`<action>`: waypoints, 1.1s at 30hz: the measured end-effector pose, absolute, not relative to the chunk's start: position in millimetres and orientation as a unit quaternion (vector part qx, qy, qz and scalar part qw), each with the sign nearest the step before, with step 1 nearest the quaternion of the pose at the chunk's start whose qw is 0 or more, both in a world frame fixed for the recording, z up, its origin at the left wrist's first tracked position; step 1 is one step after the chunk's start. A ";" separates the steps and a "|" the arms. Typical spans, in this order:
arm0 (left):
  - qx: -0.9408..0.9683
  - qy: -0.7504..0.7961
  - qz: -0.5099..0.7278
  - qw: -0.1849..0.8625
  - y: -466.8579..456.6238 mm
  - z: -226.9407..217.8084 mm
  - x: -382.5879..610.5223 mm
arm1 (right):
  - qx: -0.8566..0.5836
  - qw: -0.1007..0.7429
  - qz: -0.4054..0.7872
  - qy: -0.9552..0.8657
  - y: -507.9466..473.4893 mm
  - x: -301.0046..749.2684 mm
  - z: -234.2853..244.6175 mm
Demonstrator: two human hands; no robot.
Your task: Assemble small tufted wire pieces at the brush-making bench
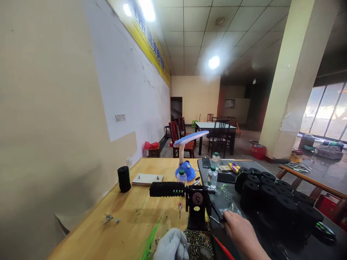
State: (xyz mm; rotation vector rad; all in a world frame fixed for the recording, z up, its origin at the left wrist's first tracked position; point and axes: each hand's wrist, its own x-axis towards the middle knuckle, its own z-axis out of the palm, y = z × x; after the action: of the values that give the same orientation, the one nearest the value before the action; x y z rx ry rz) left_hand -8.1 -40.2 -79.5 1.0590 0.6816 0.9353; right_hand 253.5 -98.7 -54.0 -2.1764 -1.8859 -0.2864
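Note:
In front of me stands a small black hand-cranked machine (197,213) with a round dial on its side. A ribbed black roller (166,189) sticks out to its left, with small green and pale bits along its lower side. Bare and closed, my right hand (240,225) grips the end of the machine's crank handle (217,211). My left hand (172,245), in a whitish glove, is curled closed near the machine's base; what its fingers hold, if anything, is hidden. Beside it lie bright green strands (151,238) and a heap of small dark, shiny beads (197,242).
Many black foam rolls (271,195) crowd the dark mat at right. One black roll (124,179) and a white board (148,179) stand at left. Behind the machine are a blue desk lamp (187,169) and clear bottles (212,177). A red-handled tool (222,247) lies near my right wrist.

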 end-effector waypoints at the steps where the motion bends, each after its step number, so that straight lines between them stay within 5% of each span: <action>1: 0.475 0.295 0.425 0.712 -37.7 -73.8 -6.5 | -0.746 0.128 -0.104 -0.645 -98.6 253.8 -49.7; 14: 0.531 0.279 0.473 0.645 -8.7 -38.7 7.8 | -0.772 0.123 -0.099 -0.616 -75.4 256.7 1.1; 33: 0.522 0.285 0.480 0.644 10.8 -24.6 27.4 | -0.771 0.122 -0.104 -0.617 -55.2 264.6 8.8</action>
State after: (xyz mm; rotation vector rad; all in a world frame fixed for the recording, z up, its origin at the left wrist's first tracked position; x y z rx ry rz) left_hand 27.4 10.8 -24.6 1.1895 0.6500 1.0942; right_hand 264.6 -55.2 8.8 -2.2497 -1.8009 -0.3048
